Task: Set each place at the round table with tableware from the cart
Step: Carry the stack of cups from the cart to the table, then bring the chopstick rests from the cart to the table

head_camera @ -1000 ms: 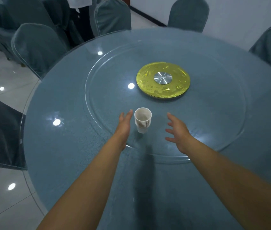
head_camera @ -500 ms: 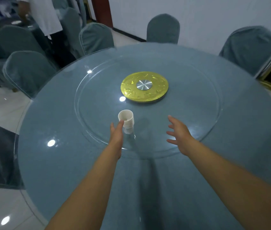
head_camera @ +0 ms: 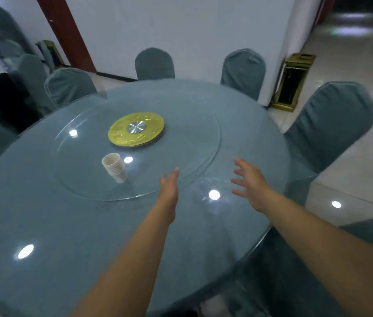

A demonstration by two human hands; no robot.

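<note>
A stack of several white paper cups (head_camera: 114,167) stands on the glass turntable (head_camera: 192,143) of the round blue-grey table (head_camera: 66,225). My left hand (head_camera: 169,189) hovers over the turntable's near rim, well to the right of the cups, fingers straight and holding nothing. My right hand (head_camera: 250,183) is farther right above the tabletop, fingers spread and empty. No cart is in view.
A gold disc with a steel hub (head_camera: 136,129) marks the turntable's centre. Covered chairs (head_camera: 328,124) ring the table at the back and right. A brass bin (head_camera: 294,82) stands by the white wall. Tiled floor lies to the right.
My view has swung right, so the cups now sit left of both hands. My left hand has drawn away from the stack; both hands stay empty.
</note>
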